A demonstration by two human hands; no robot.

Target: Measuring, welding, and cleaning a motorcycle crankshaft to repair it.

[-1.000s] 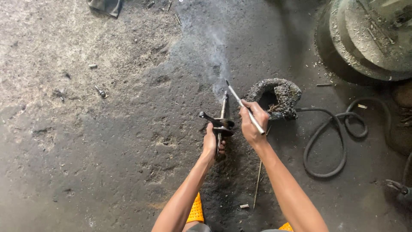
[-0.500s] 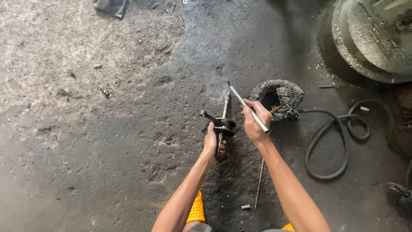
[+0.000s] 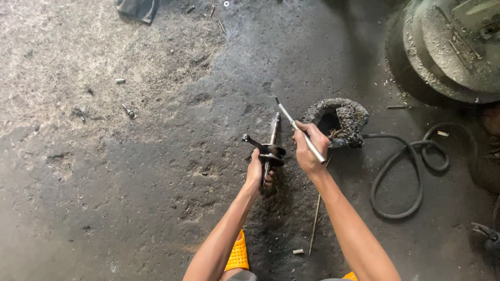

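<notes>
The left hand point(image 3: 256, 171) grips a dark metal crank part point(image 3: 270, 148) upright on the floor. The right hand point(image 3: 308, 148) holds a thin metal rod point(image 3: 299, 130) slanted just beside it. Behind the right hand lies a crusted ring point(image 3: 338, 117), with a black hose point(image 3: 406, 171) beyond.

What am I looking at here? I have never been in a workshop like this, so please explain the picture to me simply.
The picture comes from a camera on a person's head, looking down at their own two bare arms over a dirty concrete floor. The left hand grips a dark metal part with shafts, stood on the floor. The right hand holds a thin metal rod, tilted like a pen. Just beyond lie a crusty ring-shaped lump and a looped black hose. A large round metal machine base sits at the top right.
</notes>
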